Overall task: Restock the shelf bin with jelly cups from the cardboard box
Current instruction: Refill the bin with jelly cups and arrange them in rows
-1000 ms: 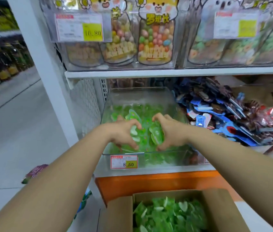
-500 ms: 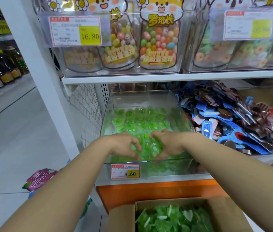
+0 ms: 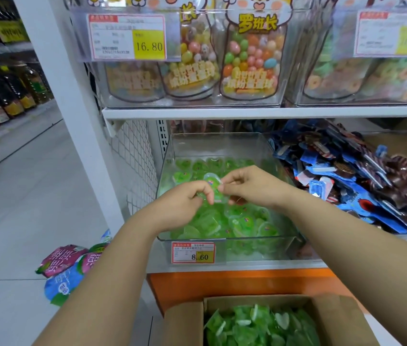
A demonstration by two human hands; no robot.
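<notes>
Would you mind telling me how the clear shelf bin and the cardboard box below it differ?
The shelf bin is clear plastic, so its contents show through; the cardboard box is brown and opaque. The shelf bin sits on the shelf and carries a price tag reading 8.60; the cardboard box stands lower, in front, with no tag in view. Both are open-topped and hold green jelly cups.
</notes>
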